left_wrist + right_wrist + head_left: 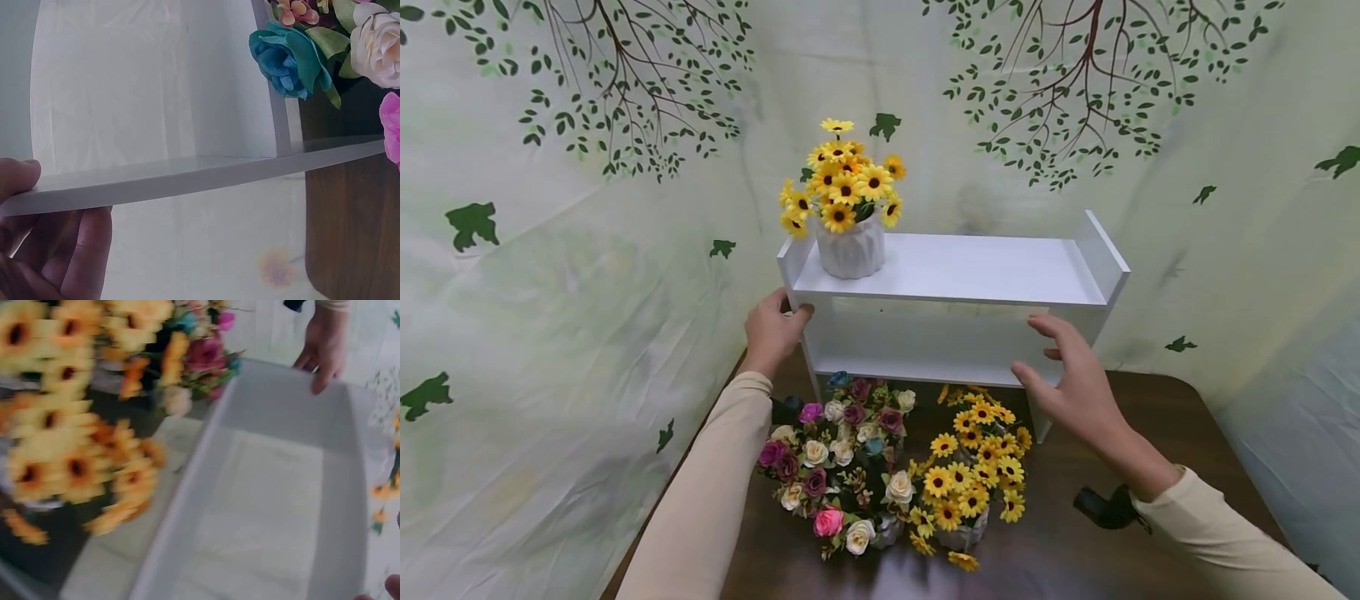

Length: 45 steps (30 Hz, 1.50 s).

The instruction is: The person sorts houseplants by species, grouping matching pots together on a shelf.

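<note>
A white two-tier shelf [970,265] stands at the back of the table. My left hand [772,332] grips its left side panel, thumb on one face and fingers on the other, as the left wrist view shows with the panel [156,187]. My right hand [1078,387] hovers before the shelf's right part, fingers spread and holding nothing. On the top shelf, at the left, a white pot of yellow sunflowers [850,250] stands upright. In front of the shelf are mixed roses [842,454] and more potted sunflowers [970,475].
The brown table [1052,550] has a wall of printed fabric [625,275] behind and beside it. A black strap piece [1105,508] sits by the right wrist. The flower pots stand close together before the shelf's lower part.
</note>
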Each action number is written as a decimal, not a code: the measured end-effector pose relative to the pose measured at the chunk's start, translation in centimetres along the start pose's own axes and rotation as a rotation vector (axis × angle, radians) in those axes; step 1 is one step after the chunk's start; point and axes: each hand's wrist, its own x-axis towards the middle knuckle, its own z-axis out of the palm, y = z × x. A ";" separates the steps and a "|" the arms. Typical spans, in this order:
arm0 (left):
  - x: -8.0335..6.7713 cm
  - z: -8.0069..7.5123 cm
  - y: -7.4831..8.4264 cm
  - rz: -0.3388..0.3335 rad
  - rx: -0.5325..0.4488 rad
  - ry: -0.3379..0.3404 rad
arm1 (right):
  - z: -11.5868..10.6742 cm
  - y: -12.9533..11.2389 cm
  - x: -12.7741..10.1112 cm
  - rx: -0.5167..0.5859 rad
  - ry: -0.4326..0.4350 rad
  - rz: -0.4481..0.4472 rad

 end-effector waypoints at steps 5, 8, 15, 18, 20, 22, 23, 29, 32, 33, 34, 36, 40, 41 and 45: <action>0.0 0.1 -0.1 -0.002 -0.002 0.002 | -0.9 2.6 -4.0 0.002 -0.013 0.122; 0.1 0.1 -0.1 0.003 0.001 0.004 | -0.2 4.3 -6.4 0.036 -0.008 0.172; 0.0 0.1 0.0 0.003 0.002 0.000 | 3.0 9.1 -11.6 0.045 -0.066 0.440; 0.0 0.2 0.1 0.002 0.004 -0.011 | 4.3 10.8 -13.5 0.012 -0.120 0.560; 0.0 0.2 0.1 0.003 0.006 -0.017 | 5.1 11.4 -14.5 -0.007 -0.146 0.593; 0.1 0.3 0.0 -0.001 0.004 -0.018 | 5.8 11.6 -15.4 -0.007 -0.172 0.606; 0.1 0.3 0.0 -0.003 0.003 -0.019 | 6.2 11.5 -15.7 -0.006 -0.180 0.606; 0.2 0.2 -0.1 -0.013 0.003 -0.017 | 8.9 10.1 -16.9 0.111 -0.285 0.637; 0.2 0.3 0.0 -0.008 0.007 -0.014 | 10.1 9.4 -17.3 0.194 -0.345 0.656; 0.1 0.3 0.0 -0.006 0.008 -0.012 | 10.5 9.1 -17.4 0.211 -0.361 0.676; 0.1 0.4 -0.1 -0.004 0.009 -0.013 | 10.9 9.0 -17.4 0.230 -0.370 0.685; 0.1 0.4 -0.1 -0.004 0.010 -0.016 | 11.6 8.7 -17.5 0.300 -0.372 0.693; 0.0 0.4 -0.1 -0.011 0.010 -0.024 | 13.1 8.5 -17.7 0.457 -0.385 0.688; 0.0 0.3 -0.1 -0.012 0.009 -0.025 | 13.5 8.4 -17.7 0.485 -0.396 0.689; 0.1 0.1 0.1 -0.014 0.010 -0.021 | 14.8 7.9 -17.6 0.438 -0.460 0.711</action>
